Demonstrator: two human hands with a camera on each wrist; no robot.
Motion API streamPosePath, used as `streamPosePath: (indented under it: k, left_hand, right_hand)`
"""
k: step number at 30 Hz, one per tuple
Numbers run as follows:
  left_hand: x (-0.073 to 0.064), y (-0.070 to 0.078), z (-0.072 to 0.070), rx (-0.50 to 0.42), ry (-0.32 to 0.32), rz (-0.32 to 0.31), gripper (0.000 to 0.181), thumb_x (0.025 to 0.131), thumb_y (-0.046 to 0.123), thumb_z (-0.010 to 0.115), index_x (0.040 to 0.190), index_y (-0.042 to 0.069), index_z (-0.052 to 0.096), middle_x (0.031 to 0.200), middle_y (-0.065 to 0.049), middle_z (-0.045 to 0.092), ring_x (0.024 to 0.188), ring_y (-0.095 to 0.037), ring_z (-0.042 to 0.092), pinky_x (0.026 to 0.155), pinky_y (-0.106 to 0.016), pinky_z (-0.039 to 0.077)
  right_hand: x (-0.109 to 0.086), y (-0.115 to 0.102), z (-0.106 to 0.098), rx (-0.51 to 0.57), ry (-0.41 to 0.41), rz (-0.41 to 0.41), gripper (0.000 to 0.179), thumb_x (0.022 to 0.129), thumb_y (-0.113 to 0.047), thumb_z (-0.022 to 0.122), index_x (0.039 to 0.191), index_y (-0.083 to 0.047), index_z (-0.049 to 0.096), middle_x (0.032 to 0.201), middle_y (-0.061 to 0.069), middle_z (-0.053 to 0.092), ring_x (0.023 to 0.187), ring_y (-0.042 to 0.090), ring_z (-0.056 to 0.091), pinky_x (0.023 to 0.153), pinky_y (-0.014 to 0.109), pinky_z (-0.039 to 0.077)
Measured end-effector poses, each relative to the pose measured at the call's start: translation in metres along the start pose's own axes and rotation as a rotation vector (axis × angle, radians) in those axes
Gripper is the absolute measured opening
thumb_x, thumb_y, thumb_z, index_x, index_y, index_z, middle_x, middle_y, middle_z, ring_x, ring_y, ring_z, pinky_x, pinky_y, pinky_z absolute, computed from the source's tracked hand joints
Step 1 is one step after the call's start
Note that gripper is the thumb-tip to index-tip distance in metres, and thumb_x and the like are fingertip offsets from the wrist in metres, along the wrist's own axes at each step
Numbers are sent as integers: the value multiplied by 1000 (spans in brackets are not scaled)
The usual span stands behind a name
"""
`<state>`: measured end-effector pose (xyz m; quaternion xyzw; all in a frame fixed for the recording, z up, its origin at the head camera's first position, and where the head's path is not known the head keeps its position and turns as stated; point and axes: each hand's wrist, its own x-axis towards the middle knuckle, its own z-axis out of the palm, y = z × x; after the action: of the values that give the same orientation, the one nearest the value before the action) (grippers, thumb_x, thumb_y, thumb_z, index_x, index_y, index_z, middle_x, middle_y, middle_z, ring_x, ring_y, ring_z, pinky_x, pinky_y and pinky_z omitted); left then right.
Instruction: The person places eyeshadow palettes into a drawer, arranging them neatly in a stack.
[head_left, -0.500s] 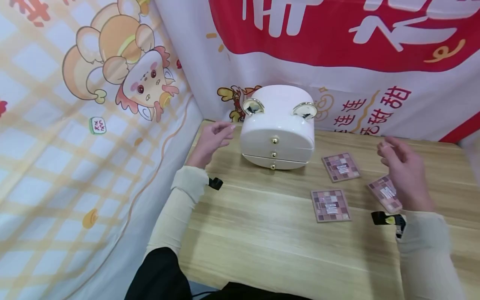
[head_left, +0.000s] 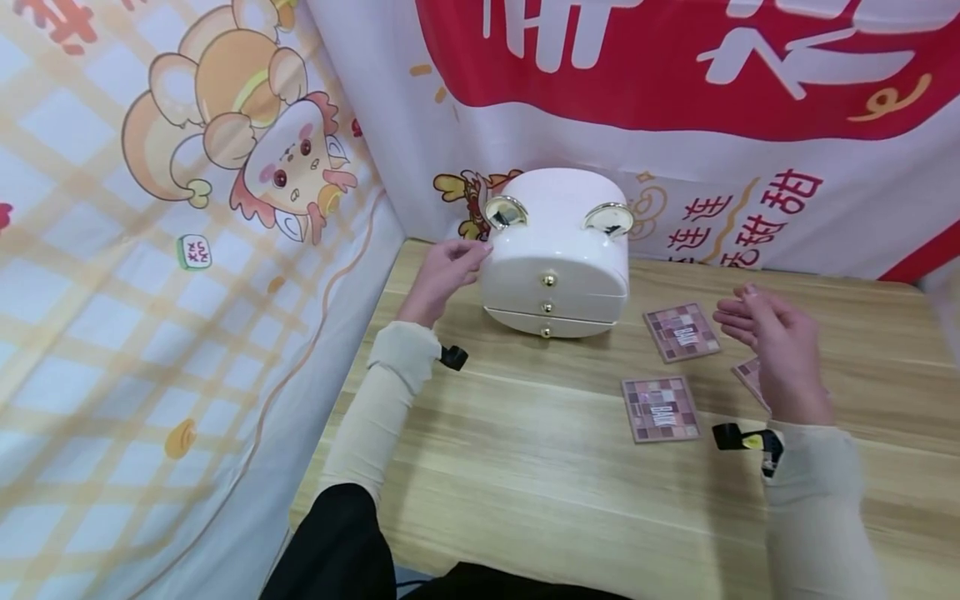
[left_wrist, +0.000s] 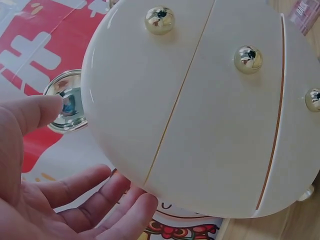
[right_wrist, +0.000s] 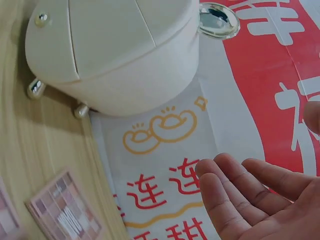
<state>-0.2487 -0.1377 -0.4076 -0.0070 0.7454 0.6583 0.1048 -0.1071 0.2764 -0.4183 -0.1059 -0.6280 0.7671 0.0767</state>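
A glossy white rounded jewelry box (head_left: 555,242) with gold knobs down its front and two mirrored gold ears stands at the back of the table. My left hand (head_left: 452,271) is at its left side, fingertips right at the box's edge. In the left wrist view the thumb and fingers (left_wrist: 95,200) are spread and hold nothing. My right hand (head_left: 783,354) hovers right of the box with fingers extended, nothing in them. Below it a pink checkered palette (head_left: 750,379) is partly hidden by the hand.
Two more pink checkered palettes lie on the wooden table (head_left: 525,475), one farther back (head_left: 681,332) and one nearer (head_left: 660,410). A printed cloth (head_left: 420,125) hangs behind the box, and another (head_left: 247,350) runs down the left.
My left hand has moved right, up to the box's left side. The right hand has come left toward the box, its fingers straightening. Box and palettes stay put.
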Motion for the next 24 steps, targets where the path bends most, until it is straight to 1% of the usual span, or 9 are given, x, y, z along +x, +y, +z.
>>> streamPosePath:
  k: [4, 7, 11, 14, 17, 21, 24]
  left_hand:
    - [1, 4, 3, 55, 6, -2, 51, 89, 44, 77, 121, 6, 66, 118, -8, 63, 109, -25, 59, 96, -38, 55]
    - [3, 7, 4, 93, 8, -12, 54, 87, 49, 78, 118, 6, 67, 117, -7, 64, 108, -23, 60, 91, -35, 56]
    - [6, 10, 6, 139, 13, -35, 58, 83, 53, 80, 115, 6, 68, 117, -6, 64, 107, -21, 61, 92, -38, 56]
    - [7, 12, 7, 162, 15, -60, 61, 80, 55, 81, 115, 6, 67, 118, -6, 63, 107, -22, 62, 94, -41, 55]
    - [9, 15, 7, 176, 14, -79, 64, 78, 55, 83, 116, 6, 66, 119, -7, 62, 106, -23, 63, 92, -39, 56]
    - [10, 19, 6, 191, 1, -103, 68, 77, 55, 84, 118, 5, 64, 119, -8, 62, 106, -25, 63, 93, -41, 56]
    - [11, 21, 4, 206, -11, -124, 70, 75, 57, 85, 118, 5, 64, 119, -8, 61, 106, -25, 62, 94, -43, 56]
  right_hand:
    - [-2, 3, 10, 64, -29, 13, 37, 99, -31, 66, 119, 0, 66, 109, 13, 71, 98, 20, 70, 88, 27, 57]
    - [-3, 6, 19, 102, -52, 30, 34, 100, -29, 65, 116, 1, 68, 105, 13, 72, 96, 20, 70, 87, 28, 58]
    - [-4, 10, 32, 127, -80, 35, 33, 101, -29, 64, 112, 1, 70, 102, 14, 73, 92, 20, 71, 83, 28, 59]
    - [-4, 13, 41, 149, -95, 33, 32, 101, -28, 65, 109, 2, 71, 100, 16, 73, 90, 20, 72, 83, 30, 59]
    - [-4, 15, 48, 149, -116, 42, 32, 100, -29, 65, 108, 1, 71, 100, 17, 73, 90, 21, 72, 82, 30, 60]
    - [-4, 21, 60, 185, -161, 51, 34, 101, -26, 65, 110, 6, 68, 98, 17, 73, 87, 22, 72, 79, 29, 60]
    - [-4, 26, 73, 204, -196, 60, 38, 101, -23, 65, 113, 12, 65, 96, 17, 73, 85, 23, 73, 79, 30, 61]
